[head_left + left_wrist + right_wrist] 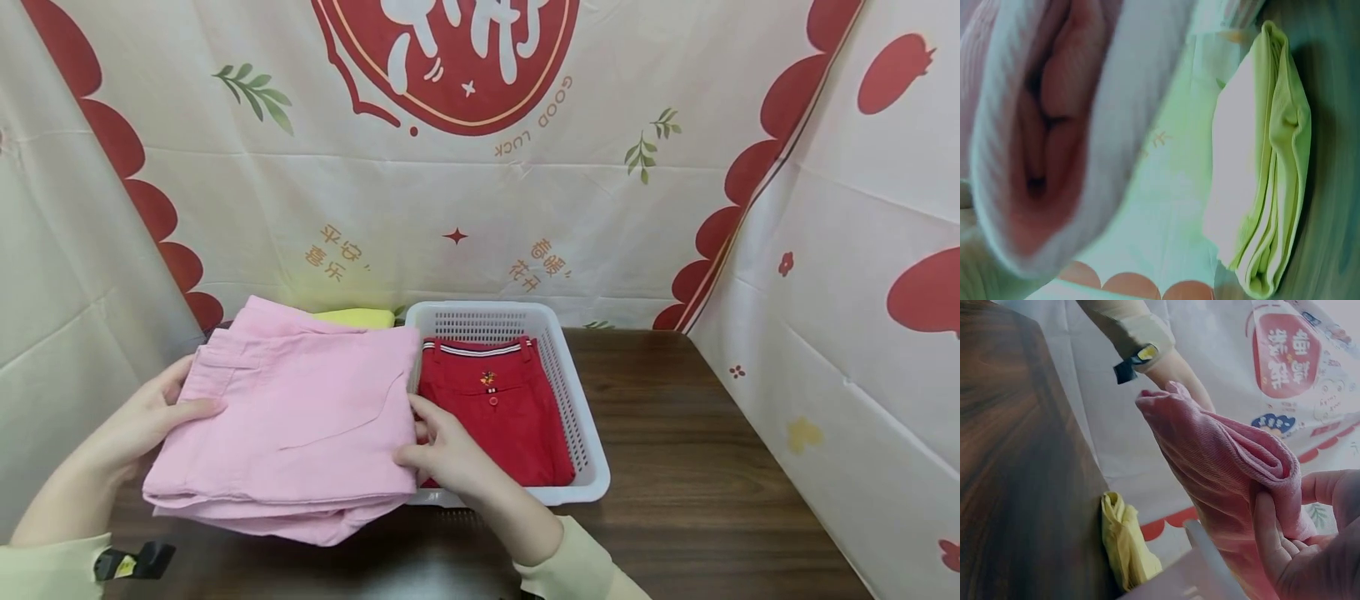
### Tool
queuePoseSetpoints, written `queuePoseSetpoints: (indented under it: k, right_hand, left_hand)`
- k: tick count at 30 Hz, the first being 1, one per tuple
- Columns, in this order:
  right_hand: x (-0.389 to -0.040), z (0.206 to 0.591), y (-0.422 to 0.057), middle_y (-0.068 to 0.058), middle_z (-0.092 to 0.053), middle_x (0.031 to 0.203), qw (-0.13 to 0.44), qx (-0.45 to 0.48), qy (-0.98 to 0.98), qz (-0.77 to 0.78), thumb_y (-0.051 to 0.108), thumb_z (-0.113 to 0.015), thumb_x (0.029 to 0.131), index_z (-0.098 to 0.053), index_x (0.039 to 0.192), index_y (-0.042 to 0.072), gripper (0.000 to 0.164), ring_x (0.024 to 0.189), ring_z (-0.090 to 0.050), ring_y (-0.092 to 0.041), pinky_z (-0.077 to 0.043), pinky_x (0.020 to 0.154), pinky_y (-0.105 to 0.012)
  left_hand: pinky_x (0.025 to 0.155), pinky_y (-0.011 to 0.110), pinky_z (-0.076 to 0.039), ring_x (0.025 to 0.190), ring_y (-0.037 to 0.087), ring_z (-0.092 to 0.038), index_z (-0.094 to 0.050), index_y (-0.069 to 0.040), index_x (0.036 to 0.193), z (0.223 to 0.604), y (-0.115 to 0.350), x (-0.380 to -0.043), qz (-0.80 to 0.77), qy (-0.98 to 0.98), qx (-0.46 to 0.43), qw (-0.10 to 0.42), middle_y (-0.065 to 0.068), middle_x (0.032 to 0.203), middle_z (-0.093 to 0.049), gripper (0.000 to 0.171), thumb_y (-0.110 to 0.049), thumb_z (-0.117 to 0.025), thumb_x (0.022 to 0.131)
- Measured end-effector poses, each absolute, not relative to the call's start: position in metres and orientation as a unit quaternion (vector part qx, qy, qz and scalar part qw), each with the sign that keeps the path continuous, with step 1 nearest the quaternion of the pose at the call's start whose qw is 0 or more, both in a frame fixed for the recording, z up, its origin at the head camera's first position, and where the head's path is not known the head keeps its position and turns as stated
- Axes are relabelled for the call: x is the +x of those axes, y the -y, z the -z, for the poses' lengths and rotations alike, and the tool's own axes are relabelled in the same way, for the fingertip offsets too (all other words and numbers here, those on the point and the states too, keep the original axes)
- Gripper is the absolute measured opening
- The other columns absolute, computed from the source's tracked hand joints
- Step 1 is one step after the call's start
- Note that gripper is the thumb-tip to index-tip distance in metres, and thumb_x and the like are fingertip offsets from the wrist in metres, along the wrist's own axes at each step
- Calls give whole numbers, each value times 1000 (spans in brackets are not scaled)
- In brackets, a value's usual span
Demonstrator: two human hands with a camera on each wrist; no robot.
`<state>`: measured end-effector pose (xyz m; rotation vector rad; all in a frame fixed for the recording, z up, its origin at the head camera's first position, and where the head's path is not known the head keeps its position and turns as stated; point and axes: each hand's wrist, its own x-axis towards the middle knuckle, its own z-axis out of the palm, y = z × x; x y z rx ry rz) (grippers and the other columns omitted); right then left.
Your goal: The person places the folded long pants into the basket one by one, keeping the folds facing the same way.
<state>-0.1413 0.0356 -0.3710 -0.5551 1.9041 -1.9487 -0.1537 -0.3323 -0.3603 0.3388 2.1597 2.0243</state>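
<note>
Folded pink trousers (300, 408) are held up by both hands, one at each side. My left hand (161, 408) grips their left edge, thumb on top. At the right edge my right hand (450, 450) pinches the folded layers between thumb and fingers. In the right wrist view the pink trousers (1229, 450) show rolled fold edges between the right hand's fingers (1266, 531). The left wrist view has the pink fabric (1122, 94) close up. To the right, a white basket (588, 433) contains folded red trousers (498, 429), partly hidden by the right hand.
A folded yellow-green garment (356, 317) lies behind the pink trousers, mostly hidden in the head view; the left wrist view shows more of this garment (1272, 162). Brown wood table (675, 433) extends right of the basket. Printed cloth (480, 208) hangs behind and at the sides.
</note>
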Motion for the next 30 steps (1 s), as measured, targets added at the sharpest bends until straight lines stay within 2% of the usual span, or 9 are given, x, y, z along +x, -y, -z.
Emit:
queuePoseSetpoints:
  k: [4,8,16,20,24,27,30]
  right_hand:
    - [-145,368,-45,-13,-64,101,163,-195,-690,678,2,-64,80,-35,146,3,72,78,-65,-20,-53,55,-29]
    - [-148,367,-54,-14,-63,105,152,-190,-699,672,4,-66,80,-37,145,3,71,79,-65,-21,-53,58,-28]
    - [-155,364,-72,-18,-63,109,126,-176,-695,686,5,-62,83,-37,145,3,67,78,-63,-21,-50,60,-26]
    - [-157,362,-80,-21,-62,113,115,-171,-687,697,3,-59,84,-38,144,1,64,81,-64,-21,-53,66,-28]
    - [-158,360,-86,-22,-62,114,101,-160,-690,698,3,-58,85,-39,144,2,62,85,-65,-24,-54,75,-33]
    - [-158,359,-91,-22,-61,115,88,-153,-693,699,3,-57,86,-40,143,2,60,85,-66,-24,-54,77,-35]
    - [-158,358,-96,-22,-60,117,76,-151,-690,704,3,-56,86,-40,143,3,59,85,-65,-24,-54,77,-35]
  left_hand:
    - [68,39,-56,86,21,-66,-31,-26,142,361,320,-156,-689,-712,111,77,-5,112,-60,58,0,-52,95]
    - [69,34,-56,85,19,-65,-34,-27,140,361,309,-158,-696,-709,94,59,-7,111,-60,55,-3,-54,95]
    - [73,27,-54,90,12,-62,-35,-20,138,364,286,-165,-742,-663,83,50,-4,112,-59,49,-4,-53,96]
    - [75,26,-52,91,9,-61,-35,-19,138,364,273,-168,-759,-646,70,48,-5,110,-60,47,-8,-53,96]
    - [81,24,-48,98,8,-56,-31,-17,144,366,261,-169,-781,-618,72,53,-5,115,-55,48,-14,-47,99]
    - [85,23,-45,100,7,-52,-34,-14,138,367,253,-168,-808,-581,72,66,-5,116,-50,38,-20,-41,101]
    - [80,23,-47,92,8,-56,-44,-13,118,368,246,-167,-851,-515,68,73,-3,105,-56,19,-22,-36,102]
